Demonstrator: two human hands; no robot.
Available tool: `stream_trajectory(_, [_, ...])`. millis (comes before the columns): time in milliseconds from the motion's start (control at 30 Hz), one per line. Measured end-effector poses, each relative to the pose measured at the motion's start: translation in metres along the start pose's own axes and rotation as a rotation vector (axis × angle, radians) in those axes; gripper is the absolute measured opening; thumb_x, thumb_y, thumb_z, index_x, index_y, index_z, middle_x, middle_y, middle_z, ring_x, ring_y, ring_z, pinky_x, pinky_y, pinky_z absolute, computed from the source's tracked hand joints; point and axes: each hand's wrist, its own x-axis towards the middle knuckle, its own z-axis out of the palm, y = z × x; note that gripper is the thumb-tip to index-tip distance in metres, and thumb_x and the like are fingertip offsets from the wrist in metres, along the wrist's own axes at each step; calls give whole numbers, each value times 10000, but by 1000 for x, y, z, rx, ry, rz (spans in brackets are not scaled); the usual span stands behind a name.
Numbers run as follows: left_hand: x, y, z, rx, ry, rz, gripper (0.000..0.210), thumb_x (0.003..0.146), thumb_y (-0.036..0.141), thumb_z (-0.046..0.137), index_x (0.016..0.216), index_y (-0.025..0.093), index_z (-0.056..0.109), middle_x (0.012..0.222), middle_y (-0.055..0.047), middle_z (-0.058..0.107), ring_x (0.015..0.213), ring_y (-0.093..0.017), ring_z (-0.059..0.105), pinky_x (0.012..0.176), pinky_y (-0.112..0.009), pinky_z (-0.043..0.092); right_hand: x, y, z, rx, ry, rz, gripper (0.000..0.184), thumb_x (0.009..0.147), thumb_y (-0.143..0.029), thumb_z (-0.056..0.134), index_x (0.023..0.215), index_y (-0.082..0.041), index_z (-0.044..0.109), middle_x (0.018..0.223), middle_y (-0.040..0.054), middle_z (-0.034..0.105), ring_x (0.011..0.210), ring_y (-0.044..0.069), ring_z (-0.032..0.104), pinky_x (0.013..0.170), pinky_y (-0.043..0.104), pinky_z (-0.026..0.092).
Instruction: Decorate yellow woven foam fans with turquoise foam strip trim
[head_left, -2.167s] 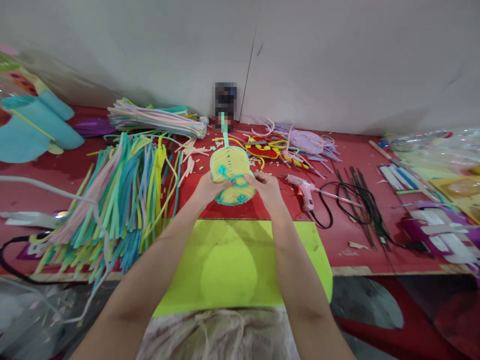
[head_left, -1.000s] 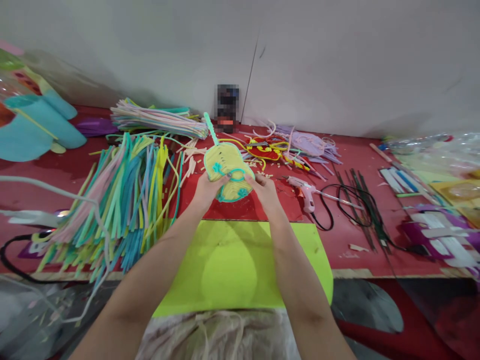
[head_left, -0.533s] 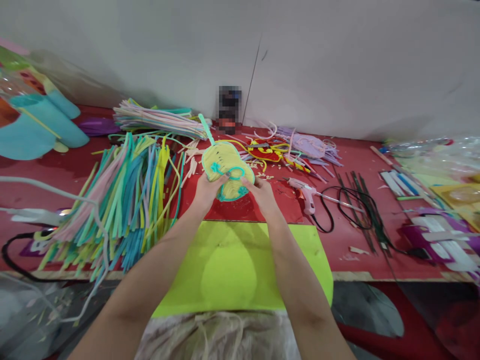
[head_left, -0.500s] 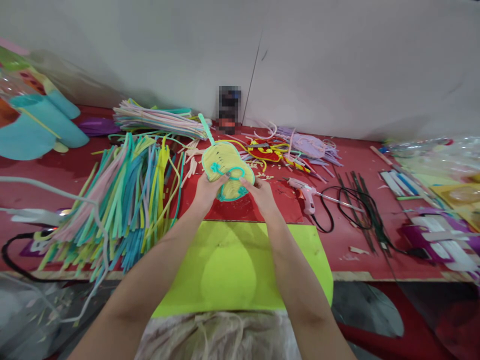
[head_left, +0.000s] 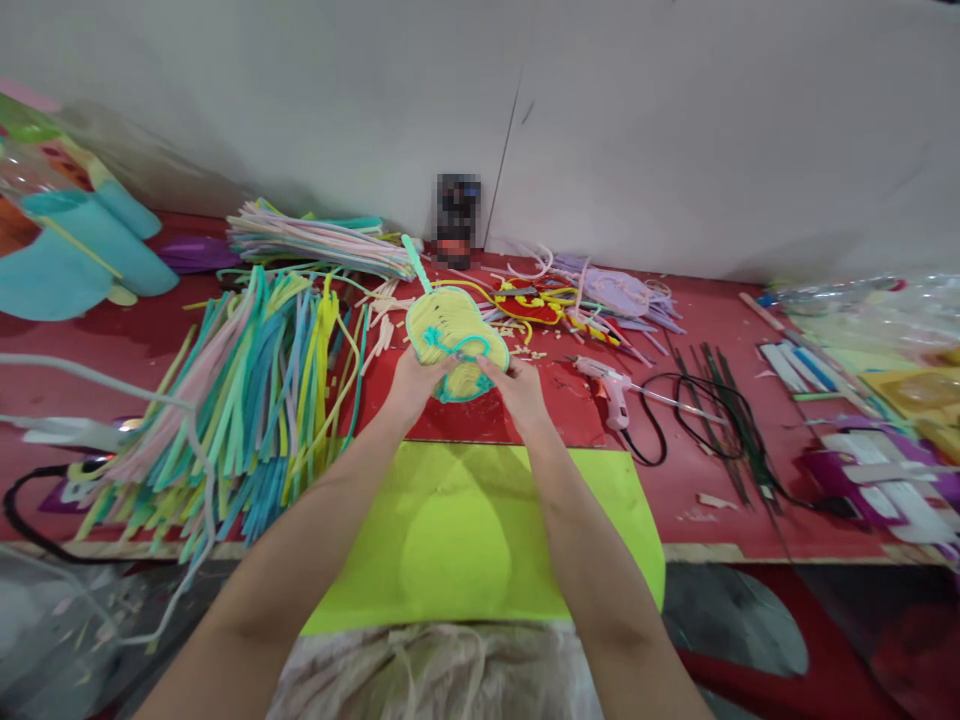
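Foam fan (head_left: 454,335), yellow with a teal rim, sat just above the centre of the frame, pinched at its lower end between both hands. Its long axis ran from the hands up and to the left, ending in a thin teal handle (head_left: 414,260) that pointed toward the wall. The left hand (head_left: 415,380) closed on the lower left edge with the thumb laid over the teal loop on the face; the right hand (head_left: 516,388) closed on the lower right edge, fingertips meeting the rim. Both hands lay equally near, each gripping the fan from below.

Nearest the bottom of the frame, a lime-green sheet (head_left: 480,530) spread over the front edge of the red table (head_left: 675,470), under both forearms. Left of centre, a thick heap of foam strips (head_left: 247,400) in teal, yellow and pink fanned out, close beside the left wrist. Right of the right hand lay a pink glue gun (head_left: 611,385), near but not touching, with its black cord (head_left: 682,410) looping further right. Beyond the fan, a red and yellow piece (head_left: 529,300) rested among loose purple strips (head_left: 615,290). A second bundle of strips (head_left: 315,240) lay in the upper left, near the wall. At the far left edge stood teal foam shapes (head_left: 67,265).
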Motion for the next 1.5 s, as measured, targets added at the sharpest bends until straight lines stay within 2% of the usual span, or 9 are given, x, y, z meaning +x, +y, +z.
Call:
stream_trajectory(167, [-1, 4, -2, 67, -35, -61, 568, 546, 340, 797, 1052, 152, 619, 1089, -106, 671, 974, -267, 644, 859, -408, 517, 4, -3, -9, 22, -5, -74, 376, 716, -507, 617, 894, -182, 680, 864, 23, 686, 798, 163, 602, 727, 271, 474])
stream_trajectory(400, [0, 2, -8, 182, -186, -93, 558, 536, 331, 802, 1031, 140, 634, 1051, -108, 685, 939, -264, 650, 847, -409, 519, 6, 4, -17, -133, 42, -118, 348, 709, -502, 641, 782, -166, 695, 726, 19, 664, 703, 165, 593, 643, 263, 459])
stream_trajectory(533, [1, 8, -16, 177, -266, -145, 525, 557, 354, 795, 1015, 148, 645, 1031, -111, 691, 891, -260, 658, 817, -417, 525, 5, -8, -25, -292, 134, -308, 397, 866, -457, 450, 1100, -202, 646, 1060, 72, 660, 896, 193, 609, 778, 311, 487])
stream_trajectory(633, [-4, 19, -21, 164, -421, -276, 502, 540, 320, 814, 987, 154, 656, 999, -113, 699, 826, -255, 665, 766, -415, 537, 8, -27, -35, -596, 228, -580, 398, 918, -336, 387, 1293, -280, 508, 1365, 76, 469, 1142, 215, 519, 973, 394, 415])
stream_trajectory(800, [-14, 31, -23, 75, -633, -367, 502, 549, 289, 823, 1006, 162, 658, 1037, -117, 690, 877, -244, 661, 827, -389, 515, 22, -57, -43, -1013, 42, -849, 385, 915, -239, 430, 1269, -362, 513, 1480, -20, 327, 1391, 218, 222, 1110, 471, 243])
stream_trajectory(933, [-14, 33, -28, -108, -601, -432, 558, 637, 599, 678, 968, 150, 670, 968, -136, 702, 909, -279, 656, 852, -429, 498, 36, -60, -41, -948, -96, -927, 279, 913, -240, 450, 1122, -293, 627, 1380, 5, 483, 1361, 189, 299, 1116, 441, 239])
stream_trajectory(1067, [-2, 36, -32, -284, -504, -373, 690, 725, 741, 422, 1017, 156, 639, 976, -149, 692, 948, -296, 644, 807, -450, 508, 41, -45, -27, -625, -54, -799, 270, 903, -291, 451, 1063, -206, 652, 1140, 78, 655, 1141, 194, 549, 1021, 388, 371])
stream_trajectory(1267, [15, 18, -24, -9, -211, 25, 476, 757, 528, 576, 1044, 150, 603, 1066, -123, 663, 964, -221, 632, 862, -362, 483, 23, -26, 5, -166, 42, -359, 313, 854, -422, 473, 892, -197, 687, 803, 58, 717, 756, 193, 647, 777, 328, 492])
stream_trajectory(1500, [0, -1, -7, 283, -374, 203, 389, 800, 409, 557, 1099, 168, 619, 1148, -116, 638, 1028, -218, 601, 945, -365, 427, 15, -12, 8, -35, 19, -244, 292, 793, -445, 535, 852, -204, 689, 841, 43, 720, 839, 206, 645, 822, 332, 489])
